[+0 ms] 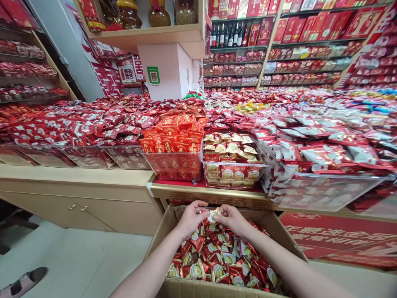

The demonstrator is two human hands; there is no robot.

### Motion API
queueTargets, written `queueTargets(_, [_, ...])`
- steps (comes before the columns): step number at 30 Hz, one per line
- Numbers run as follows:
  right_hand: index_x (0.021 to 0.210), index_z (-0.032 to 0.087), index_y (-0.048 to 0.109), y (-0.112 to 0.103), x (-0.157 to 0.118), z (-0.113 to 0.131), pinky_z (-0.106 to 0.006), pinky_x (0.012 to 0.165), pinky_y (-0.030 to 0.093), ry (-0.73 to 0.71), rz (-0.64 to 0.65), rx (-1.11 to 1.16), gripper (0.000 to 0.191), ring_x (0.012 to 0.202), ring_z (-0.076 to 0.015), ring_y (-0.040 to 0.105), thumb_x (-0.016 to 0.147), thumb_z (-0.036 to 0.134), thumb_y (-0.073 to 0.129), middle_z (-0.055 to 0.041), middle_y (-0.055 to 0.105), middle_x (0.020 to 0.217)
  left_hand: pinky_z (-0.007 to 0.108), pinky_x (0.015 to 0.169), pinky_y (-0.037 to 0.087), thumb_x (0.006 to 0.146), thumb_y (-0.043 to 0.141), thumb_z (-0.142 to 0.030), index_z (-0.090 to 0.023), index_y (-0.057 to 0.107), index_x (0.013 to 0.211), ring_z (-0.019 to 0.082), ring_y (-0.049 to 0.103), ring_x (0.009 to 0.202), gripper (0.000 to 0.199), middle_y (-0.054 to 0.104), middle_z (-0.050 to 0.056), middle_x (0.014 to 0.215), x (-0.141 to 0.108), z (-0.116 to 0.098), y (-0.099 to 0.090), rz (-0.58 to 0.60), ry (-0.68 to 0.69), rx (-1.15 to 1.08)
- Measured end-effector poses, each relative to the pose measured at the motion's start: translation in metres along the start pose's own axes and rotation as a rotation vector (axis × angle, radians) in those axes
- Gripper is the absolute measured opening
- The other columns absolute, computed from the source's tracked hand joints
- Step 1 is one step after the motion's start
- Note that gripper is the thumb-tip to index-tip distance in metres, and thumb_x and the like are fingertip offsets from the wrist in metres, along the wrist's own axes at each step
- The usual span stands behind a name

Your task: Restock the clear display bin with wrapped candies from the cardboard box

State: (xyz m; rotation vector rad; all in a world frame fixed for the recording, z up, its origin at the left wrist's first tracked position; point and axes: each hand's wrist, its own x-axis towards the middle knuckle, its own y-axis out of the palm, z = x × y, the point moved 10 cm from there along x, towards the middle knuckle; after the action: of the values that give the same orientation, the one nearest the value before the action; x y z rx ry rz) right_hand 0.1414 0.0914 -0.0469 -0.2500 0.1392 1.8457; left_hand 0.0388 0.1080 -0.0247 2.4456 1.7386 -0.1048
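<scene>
Over an open cardboard box, my left hand and my right hand are pinched on one small wrapped candy, one hand at each side of it. Its wrapper is white, gold and red. Below, the box holds a loose heap of red and gold wrapped candies. Just beyond my hands, a clear plastic bin carries neat rows of matching candies, with "DURIAN" printed on the wrappers. To its left stands a bin of orange-red packets.
A gold-edged counter runs right behind the box. Clear bins of white and red packets stand at right, dark red packets at left. Beige cabinets are at left, and a white box with a QR code rises behind.
</scene>
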Motion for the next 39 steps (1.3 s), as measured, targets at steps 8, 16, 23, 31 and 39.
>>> queueTargets(8, [0.069,0.016,0.049,-0.003,-0.008,0.022,-0.022,0.056,0.036,-0.228,-0.085,-0.398,0.027,0.061,-0.0112,0.046,0.064,0.041,0.058,0.0014,0.054,0.065,0.027,0.064,0.044,0.063,0.062,-0.027,-0.014,0.048,0.095,0.014,0.058,0.067,0.038,0.064,0.004,0.074,-0.001,-0.007,0.004,0.02,0.044,0.12])
queueTargets(16, [0.06,0.016,0.044,0.003,-0.006,0.015,-0.02,0.048,0.031,-0.157,-0.074,-0.188,0.03,0.05,-0.0076,0.037,0.061,0.042,0.06,0.0043,0.046,0.053,0.026,0.066,0.042,0.063,0.062,-0.028,-0.015,0.048,0.098,0.012,0.055,0.07,0.039,0.061,0.001,0.075,-0.004,-0.009,0.007,0.036,0.073,0.082])
queueTargets(23, [0.063,0.015,0.048,0.002,-0.002,0.01,-0.02,0.046,0.031,-0.133,-0.042,-0.206,0.021,0.049,-0.0067,0.037,0.063,0.034,0.058,0.004,0.046,0.054,0.026,0.071,0.041,0.06,0.066,-0.025,-0.015,0.05,0.092,0.013,0.054,0.077,0.037,0.057,0.001,0.08,-0.003,-0.005,0.006,0.047,0.044,0.068])
queueTargets(31, [0.09,0.017,0.052,0.007,-0.01,0.032,-0.027,0.068,0.043,-0.256,-0.02,-0.038,0.026,0.075,-0.0135,0.052,0.065,0.025,0.056,-0.0039,0.058,0.083,0.027,0.071,0.042,0.062,0.063,-0.024,-0.018,0.042,0.102,0.013,0.054,0.075,0.045,0.057,0.0,0.08,-0.004,-0.014,0.01,0.108,0.095,0.19])
queueTargets(39, [0.07,0.015,0.06,0.004,-0.015,0.046,-0.025,0.058,0.041,-0.325,-0.091,-0.398,0.015,0.062,-0.013,0.051,0.069,0.03,0.055,-0.0027,0.059,0.068,0.023,0.06,0.04,0.059,0.064,-0.02,-0.019,0.043,0.104,0.01,0.049,0.061,0.05,0.049,-0.005,0.066,-0.01,-0.005,0.023,0.198,0.125,0.355])
